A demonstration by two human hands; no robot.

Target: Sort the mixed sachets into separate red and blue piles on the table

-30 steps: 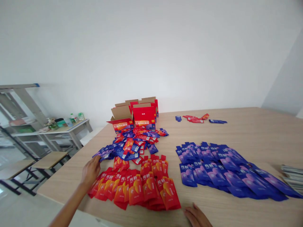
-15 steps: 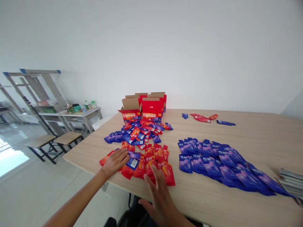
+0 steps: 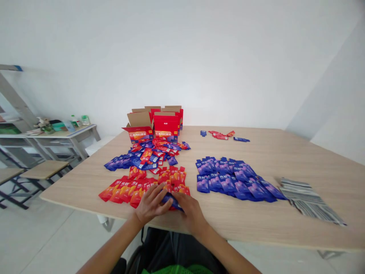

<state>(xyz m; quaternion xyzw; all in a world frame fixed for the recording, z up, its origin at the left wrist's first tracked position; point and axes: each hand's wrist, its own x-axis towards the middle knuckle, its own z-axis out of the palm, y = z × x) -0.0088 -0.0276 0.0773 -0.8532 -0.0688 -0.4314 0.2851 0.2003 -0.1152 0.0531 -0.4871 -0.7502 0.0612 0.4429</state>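
My left hand (image 3: 153, 203) and my right hand (image 3: 194, 213) meet near the table's front edge. Between them is a blue pouch (image 3: 174, 203), its sides gripped by the fingers of both hands and partly covered by them. Rows of red pouches (image 3: 122, 189) lie overlapped under and to the left of my hands. Farther back is a jumbled heap of red and blue pouches (image 3: 148, 155). To the right, overlapping rows of blue pouches (image 3: 228, 182) lie face up.
Several open red cartons (image 3: 166, 127) stand behind the heap. A few red pouches (image 3: 220, 136) and blue pouches (image 3: 241, 139) lie farther back on the table (image 3: 265, 152). A grey striped cloth-like item (image 3: 310, 199) is at right. Stools (image 3: 45, 169) and a side desk are at left.
My left hand has moved right from the blue pouch lying on the red rows, and that pouch is now between both hands. My right hand has closed in on it. The view has turned right.
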